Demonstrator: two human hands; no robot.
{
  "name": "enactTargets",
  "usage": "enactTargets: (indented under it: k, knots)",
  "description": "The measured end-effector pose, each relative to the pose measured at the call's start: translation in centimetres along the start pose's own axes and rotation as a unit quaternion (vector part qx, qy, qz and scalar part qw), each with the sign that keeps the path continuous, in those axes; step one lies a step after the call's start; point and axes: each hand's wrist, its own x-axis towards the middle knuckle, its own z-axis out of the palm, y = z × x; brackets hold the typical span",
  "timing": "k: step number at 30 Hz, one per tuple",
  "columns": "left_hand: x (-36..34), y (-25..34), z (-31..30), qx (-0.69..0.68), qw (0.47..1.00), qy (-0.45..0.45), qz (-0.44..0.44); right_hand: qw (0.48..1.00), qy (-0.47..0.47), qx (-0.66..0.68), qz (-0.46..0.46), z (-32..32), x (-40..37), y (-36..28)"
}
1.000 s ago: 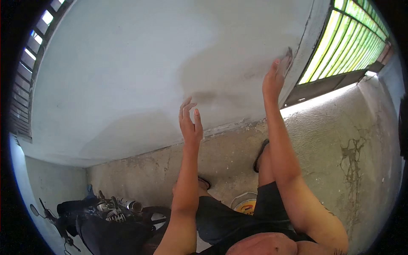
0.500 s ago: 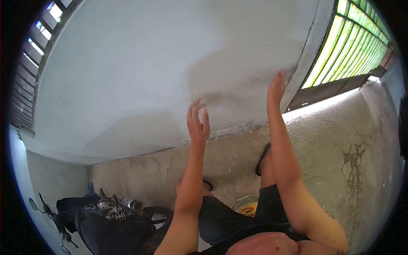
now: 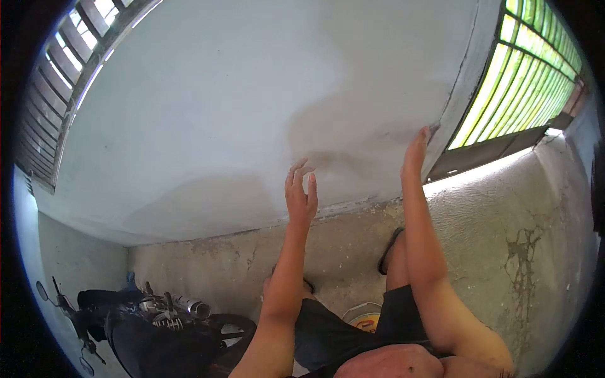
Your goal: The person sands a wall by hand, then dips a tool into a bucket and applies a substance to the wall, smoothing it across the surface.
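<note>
My left hand (image 3: 300, 194) is raised in front of the pale wall (image 3: 208, 113), its fingers apart and slightly curled, with nothing in them. My right hand (image 3: 416, 152) is held up farther right, seen from its edge, close to the wall's corner beside the gate. Its fingers stretch forward, partly hidden behind the thumb side, and no object shows in it. Both forearms reach out from my body. Between my legs, a bucket (image 3: 367, 322) with a yellow label stands on the floor, partly covered by my dark shorts (image 3: 334, 337).
A motorcycle (image 3: 164, 327) is parked at the lower left. On the right, a barred gate (image 3: 504, 88) with green light behind it adjoins the wall. A barred window (image 3: 53, 107) is at the upper left. The concrete floor (image 3: 479, 252) has a dark cracked stain.
The view has tilted slightly, so the wall, gate and both hands appear a little lower. The hands keep nearly the same pose, the right one slightly more turned.
</note>
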Motion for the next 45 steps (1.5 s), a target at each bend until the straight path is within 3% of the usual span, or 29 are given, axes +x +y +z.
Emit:
enactTargets:
  k: [2,4,5,7,10,13,16,18,21,25,28,30,33,36,40,43,45]
  knots:
    - [-0.2,0.0,0.0,0.001,1.0,0.004,0.002,0.999,-0.024,-0.036,-0.014,0.2,-1.1,-0.8]
    - [-0.4,0.1,0.0,-0.002,1.0,-0.002,-0.007,0.993,0.017,0.11,0.049,0.4,-1.3,-0.5]
    - [-0.4,0.1,0.0,-0.006,1.0,-0.004,-0.015,0.993,0.019,0.109,0.049,0.1,-1.1,-0.5]
    - [-0.6,0.0,-0.1,-0.002,1.0,-0.006,-0.005,0.97,-0.024,0.194,0.147,-0.7,-0.9,-1.0]
    - [-0.2,-0.2,-0.1,0.017,1.0,0.001,0.004,0.971,-0.049,0.206,0.113,-0.3,-2.4,-2.9]
    - [0.1,-0.1,0.2,0.001,1.0,-0.012,-0.004,0.989,0.011,0.119,0.086,0.6,-1.6,-0.7]
    - [-0.5,0.3,-0.1,-0.007,0.999,-0.015,-0.03,0.979,0.007,0.135,0.152,0.0,-1.7,-0.8]
    - [-0.5,-0.2,0.0,0.038,0.999,0.036,0.017,0.963,-0.006,0.226,0.148,-0.1,-0.9,-0.6]
    - [-0.6,-0.5,0.0,0.111,0.989,0.097,0.017,0.97,-0.008,0.204,0.135,0.2,-2.0,-2.7]
    - [-0.7,-0.4,-0.7,0.156,0.98,0.125,-0.006,0.966,0.022,0.192,0.17,-0.2,-1.5,-2.9]
    - [-0.3,-1.2,-1.7,0.206,0.967,0.14,-0.063,0.965,-0.033,0.23,0.12,0.3,-1.8,-3.3]
    - [-0.1,-1.9,-2.0,0.211,0.963,0.159,-0.062,0.966,-0.001,0.221,0.137,0.4,-1.6,-2.9]
    - [0.0,-2.0,-2.0,0.241,0.953,0.155,-0.095,0.956,0.066,0.212,0.192,0.0,-1.0,-2.9]
    - [0.0,-2.2,-2.0,0.246,0.954,0.137,-0.099,0.947,-0.004,0.261,0.188,-0.4,-1.3,-3.4]
    - [0.0,-2.3,-1.5,0.225,0.96,0.124,-0.113,0.964,0.012,0.216,0.154,0.2,-1.4,-1.9]
    - [-0.1,-1.8,-1.1,0.24,0.958,0.118,-0.102,0.959,0.036,0.215,0.18,-0.1,-1.3,-2.3]
    - [-0.3,-1.7,-0.8,0.236,0.962,0.112,-0.085,0.947,-0.033,0.235,0.217,-0.8,-1.4,-2.8]
